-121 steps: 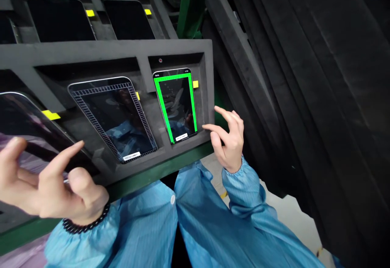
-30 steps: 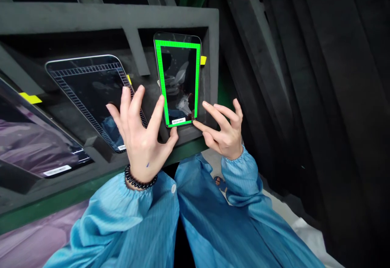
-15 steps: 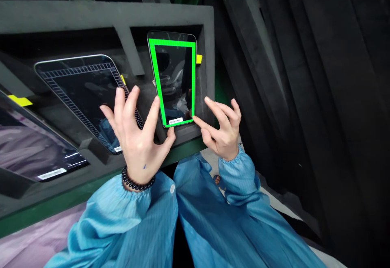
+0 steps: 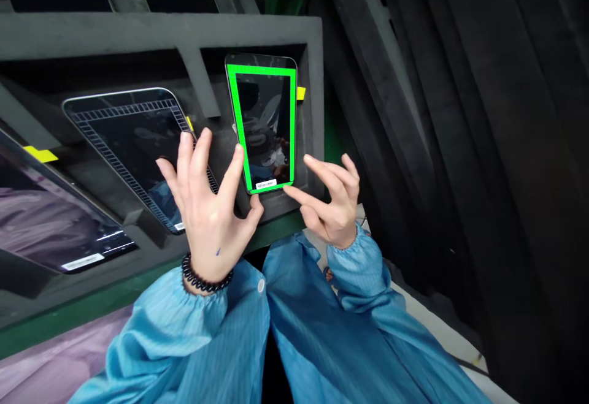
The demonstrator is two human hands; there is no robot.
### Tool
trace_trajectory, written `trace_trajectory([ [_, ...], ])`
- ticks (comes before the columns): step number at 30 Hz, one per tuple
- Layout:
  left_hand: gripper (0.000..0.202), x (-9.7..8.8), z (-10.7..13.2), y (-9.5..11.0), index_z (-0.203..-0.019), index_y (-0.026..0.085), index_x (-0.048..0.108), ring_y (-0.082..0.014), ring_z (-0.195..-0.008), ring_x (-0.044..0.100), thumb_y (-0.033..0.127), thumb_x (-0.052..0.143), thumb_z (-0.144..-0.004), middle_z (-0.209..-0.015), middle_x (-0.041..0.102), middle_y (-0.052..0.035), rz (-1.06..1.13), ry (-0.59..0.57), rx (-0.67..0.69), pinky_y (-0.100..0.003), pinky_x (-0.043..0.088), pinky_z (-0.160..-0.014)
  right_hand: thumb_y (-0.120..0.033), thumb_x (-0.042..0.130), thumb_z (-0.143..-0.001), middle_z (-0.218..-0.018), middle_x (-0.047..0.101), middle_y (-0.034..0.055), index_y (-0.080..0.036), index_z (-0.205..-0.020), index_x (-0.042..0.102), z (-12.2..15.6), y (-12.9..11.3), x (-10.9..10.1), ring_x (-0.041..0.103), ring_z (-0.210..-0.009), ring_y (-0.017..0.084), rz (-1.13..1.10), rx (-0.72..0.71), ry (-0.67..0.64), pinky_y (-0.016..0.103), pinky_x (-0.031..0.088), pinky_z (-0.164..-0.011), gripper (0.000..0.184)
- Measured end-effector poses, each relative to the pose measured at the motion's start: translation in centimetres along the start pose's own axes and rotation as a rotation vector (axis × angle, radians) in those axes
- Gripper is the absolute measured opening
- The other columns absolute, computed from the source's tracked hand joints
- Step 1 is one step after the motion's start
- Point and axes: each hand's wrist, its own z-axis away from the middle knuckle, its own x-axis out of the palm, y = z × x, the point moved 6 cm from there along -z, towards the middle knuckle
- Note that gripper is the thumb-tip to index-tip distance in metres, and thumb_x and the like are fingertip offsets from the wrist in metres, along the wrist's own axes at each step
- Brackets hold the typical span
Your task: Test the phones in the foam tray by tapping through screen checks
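A phone with a bright green border on its screen (image 4: 267,128) stands tipped up from the rightmost slot of a grey foam tray (image 4: 161,30). My left hand (image 4: 207,214), with a black bead bracelet at the wrist, grips its lower left edge between index finger and thumb, the other fingers spread. My right hand (image 4: 329,202) is open, fingers apart, with its index fingertip touching the phone's bottom right corner.
In the adjacent slot to the left lies a second phone with a hatched border (image 4: 133,146), and a third phone (image 4: 46,220) at far left. Yellow tags (image 4: 300,92) mark the slots. Dark foam panels (image 4: 460,116) lean at right. A green rail (image 4: 92,312) runs under the tray.
Four seconds ago my left hand was at the far-left phone; it has come over to the green-bordered phone, now tipped up from its slot. In the last second little has moved.
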Motion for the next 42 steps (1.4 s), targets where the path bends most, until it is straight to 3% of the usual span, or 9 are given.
trace_trajectory([
  [7,0.075,0.2,0.1,-0.3,-0.152,0.030,0.045,-0.0379,-0.159,0.018,0.036,0.075,-0.084,-0.166,0.031,-0.0131,0.018,0.080,0.025,-0.066,0.007,-0.129,-0.036,0.043,-0.104,-0.140,0.065,0.0022,-0.028,-0.110,0.076,-1.2,-2.5,1.9,0.056,-0.127,0.020,-0.046,-0.087,-0.104,0.051,0.028,-0.127,0.035],
  [15,0.061,0.5,0.1,-0.2,-0.145,0.026,0.053,-0.0363,-0.158,0.022,0.033,0.069,-0.086,-0.162,0.037,-0.0165,0.021,0.079,0.016,-0.065,0.006,-0.129,-0.034,0.052,-0.101,-0.146,0.063,0.0034,-0.030,-0.113,0.076,-1.7,-2.3,3.0,0.054,-0.132,0.023,-0.065,-0.097,-0.185,0.055,0.028,-0.126,0.027],
  [19,0.062,0.7,0.0,-0.2,-0.144,0.023,0.054,-0.0358,-0.158,0.022,0.033,0.070,-0.085,-0.162,0.038,-0.0177,0.026,0.079,0.004,-0.062,0.004,-0.130,-0.036,0.051,-0.100,-0.145,0.062,0.0001,-0.036,-0.108,0.078,-1.8,-1.5,2.6,0.055,-0.130,0.023,-0.110,-0.026,-0.127,0.057,0.032,-0.124,0.028],
  [24,0.060,0.7,0.1,-0.3,-0.143,0.021,0.056,-0.0358,-0.158,0.021,0.030,0.070,-0.086,-0.161,0.038,-0.0183,0.064,0.080,-0.005,-0.061,0.002,-0.130,-0.036,0.041,-0.103,-0.142,0.062,0.0039,-0.031,-0.105,0.079,-1.7,-1.2,1.7,0.057,-0.126,0.022,-0.085,-0.037,-0.046,0.055,0.036,-0.122,0.038],
  [28,0.057,0.1,0.1,0.4,-0.139,0.024,0.057,-0.0374,-0.157,0.024,0.039,0.071,-0.086,-0.161,0.040,-0.0157,0.076,0.100,0.018,-0.065,0.008,-0.129,-0.039,0.035,-0.105,-0.141,0.061,0.0035,-0.031,-0.104,0.079,-1.2,0.3,0.2,0.059,-0.123,0.025,-0.035,0.098,0.069,0.055,0.039,-0.120,0.045],
  [31,0.048,-1.4,0.6,0.6,-0.136,0.028,0.061,-0.0358,-0.155,0.030,0.037,0.064,-0.089,-0.159,0.043,-0.0098,0.134,0.217,0.029,-0.063,0.015,-0.129,-0.036,0.036,-0.104,-0.138,0.063,0.0031,-0.031,-0.102,0.080,-1.0,1.0,-1.0,0.061,-0.120,0.027,-0.026,0.177,0.155,0.056,0.042,-0.117,0.044],
  [34,0.044,-3.9,2.2,-0.5,-0.134,0.030,0.065,-0.0346,-0.148,0.041,0.031,0.056,-0.091,-0.150,0.054,-0.0058,0.160,0.481,0.082,-0.061,0.018,-0.130,-0.034,0.037,-0.104,-0.138,0.063,0.0038,-0.029,-0.104,0.080,-1.7,0.6,-1.3,0.061,-0.120,0.028,-0.048,0.159,0.176,0.054,0.042,-0.117,0.043],
  [38,0.046,-7.1,5.0,-4.1,-0.129,0.031,0.070,-0.0372,-0.137,0.051,0.035,0.049,-0.088,-0.137,0.060,-0.0066,0.010,0.718,0.169,-0.065,0.021,-0.126,-0.035,0.038,-0.103,-0.140,0.063,0.0049,-0.029,-0.109,0.078,-4.1,-1.2,-0.2,0.058,-0.124,0.027,-0.074,0.069,0.119,0.055,0.040,-0.119,0.041],
  [42,0.050,-9.8,7.8,-8.0,-0.123,0.034,0.073,-0.0385,-0.129,0.056,0.032,0.044,-0.082,-0.128,0.064,-0.0075,-0.140,0.877,0.096,-0.068,0.024,-0.123,-0.034,0.046,-0.101,-0.145,0.061,0.0053,-0.029,-0.116,0.075,-7.5,-3.6,2.2,0.055,-0.130,0.027,-0.055,-0.029,0.009,0.055,0.034,-0.123,0.034],
])
